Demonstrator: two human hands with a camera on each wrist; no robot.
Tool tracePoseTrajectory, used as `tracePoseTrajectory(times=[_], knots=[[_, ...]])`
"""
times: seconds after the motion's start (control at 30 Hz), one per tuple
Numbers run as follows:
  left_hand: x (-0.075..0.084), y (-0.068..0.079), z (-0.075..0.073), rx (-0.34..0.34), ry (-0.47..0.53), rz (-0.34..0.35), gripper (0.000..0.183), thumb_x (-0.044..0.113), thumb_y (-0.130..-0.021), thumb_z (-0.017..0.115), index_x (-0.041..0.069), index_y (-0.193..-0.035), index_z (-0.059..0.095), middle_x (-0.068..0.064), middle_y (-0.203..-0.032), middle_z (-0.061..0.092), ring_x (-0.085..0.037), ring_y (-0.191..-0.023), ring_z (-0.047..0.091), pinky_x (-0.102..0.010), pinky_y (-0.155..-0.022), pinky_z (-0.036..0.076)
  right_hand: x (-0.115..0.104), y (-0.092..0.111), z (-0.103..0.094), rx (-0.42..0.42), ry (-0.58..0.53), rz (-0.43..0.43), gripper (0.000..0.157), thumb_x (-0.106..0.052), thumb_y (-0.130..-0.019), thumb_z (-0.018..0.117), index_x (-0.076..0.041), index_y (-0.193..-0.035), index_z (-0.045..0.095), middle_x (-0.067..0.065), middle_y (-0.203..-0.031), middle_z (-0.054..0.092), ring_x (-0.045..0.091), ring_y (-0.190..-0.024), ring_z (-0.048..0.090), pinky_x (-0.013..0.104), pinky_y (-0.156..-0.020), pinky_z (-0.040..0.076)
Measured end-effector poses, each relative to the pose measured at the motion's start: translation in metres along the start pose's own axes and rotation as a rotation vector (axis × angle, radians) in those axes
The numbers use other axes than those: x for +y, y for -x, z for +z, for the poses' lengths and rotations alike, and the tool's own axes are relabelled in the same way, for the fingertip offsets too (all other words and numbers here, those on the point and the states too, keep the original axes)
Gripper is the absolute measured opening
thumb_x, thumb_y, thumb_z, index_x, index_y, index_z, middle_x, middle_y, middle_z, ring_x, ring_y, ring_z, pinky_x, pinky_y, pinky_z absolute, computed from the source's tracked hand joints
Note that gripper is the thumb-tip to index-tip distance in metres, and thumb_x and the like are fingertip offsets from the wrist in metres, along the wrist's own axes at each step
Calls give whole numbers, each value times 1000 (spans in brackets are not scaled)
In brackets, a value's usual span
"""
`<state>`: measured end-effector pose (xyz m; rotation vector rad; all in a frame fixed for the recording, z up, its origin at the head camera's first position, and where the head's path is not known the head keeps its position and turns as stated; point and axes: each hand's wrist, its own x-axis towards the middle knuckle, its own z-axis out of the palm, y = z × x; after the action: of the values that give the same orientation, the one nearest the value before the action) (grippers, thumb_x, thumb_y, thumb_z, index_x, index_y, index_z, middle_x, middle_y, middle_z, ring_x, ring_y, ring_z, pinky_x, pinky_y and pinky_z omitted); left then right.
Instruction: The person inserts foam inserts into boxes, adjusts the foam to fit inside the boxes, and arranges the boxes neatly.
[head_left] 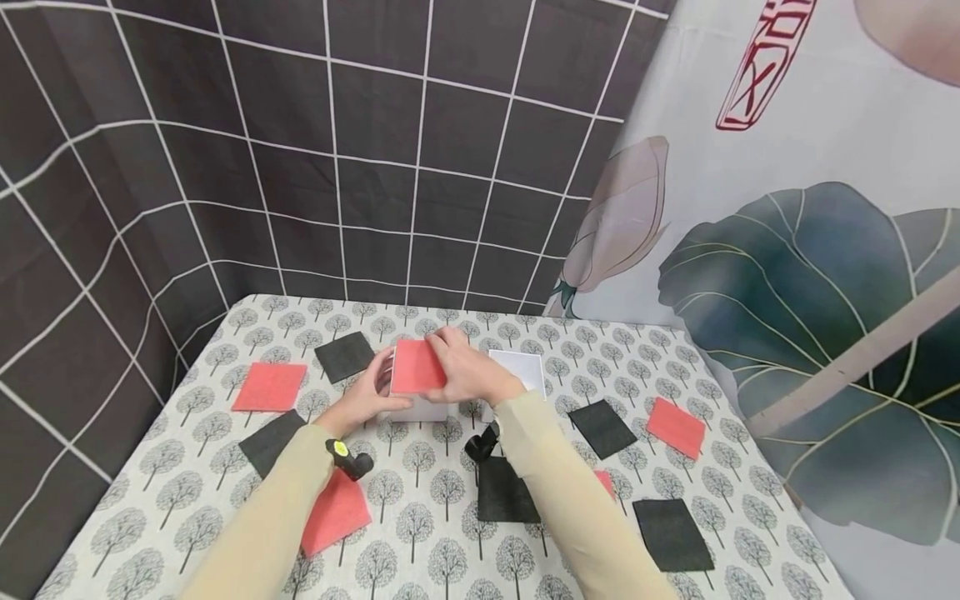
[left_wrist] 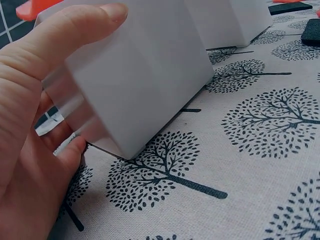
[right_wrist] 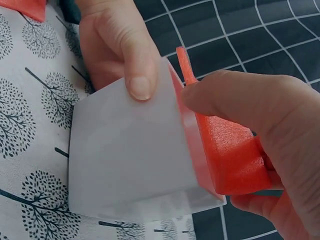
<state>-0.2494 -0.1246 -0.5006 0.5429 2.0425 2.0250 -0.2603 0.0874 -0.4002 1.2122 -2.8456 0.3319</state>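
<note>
My left hand [head_left: 362,398] grips a white open-topped box [right_wrist: 130,150] by its side, with the thumb [left_wrist: 85,25] flat on the near wall and the fingers curled behind it. The box stands on the patterned cloth. Over the opening, my right hand [head_left: 472,367] pinches a red square foam sheet [head_left: 416,367] between thumb and fingers. In the right wrist view the sheet [right_wrist: 232,155] looks slightly bent, right at the box's rim. A second white box [head_left: 519,367] stands just to the right, partly behind the right hand.
Red squares [head_left: 270,387] and black squares [head_left: 345,357] lie scattered on the tree-print cloth [head_left: 420,500] on both sides. One black square [head_left: 506,490] is partly under my right forearm. A dark gridded curtain [head_left: 375,167] hangs behind the table, a leaf-print curtain [head_left: 795,292] at right.
</note>
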Motion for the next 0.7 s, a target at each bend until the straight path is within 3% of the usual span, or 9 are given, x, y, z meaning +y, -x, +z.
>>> tracePoseTrajectory(times=[0.2, 0.7], knots=[[0, 0, 0, 5, -12, -6, 103, 8, -72, 78, 17, -149, 11, -12, -149, 23, -28, -136, 23, -39, -111, 20, 1, -4, 4, -21, -33, 44, 91, -40, -72, 75, 9, -136, 34, 14, -121, 42, 18, -104, 43, 23, -78, 51], [5, 2, 2, 35, -52, -60, 109, 14, -70, 81, 13, -149, 6, -13, -151, 20, -28, -137, 20, -37, -111, 19, 5, -12, 6, -86, -78, 63, 91, -43, -74, 72, 9, -136, 33, 14, -121, 43, 17, -100, 44, 23, -75, 50]])
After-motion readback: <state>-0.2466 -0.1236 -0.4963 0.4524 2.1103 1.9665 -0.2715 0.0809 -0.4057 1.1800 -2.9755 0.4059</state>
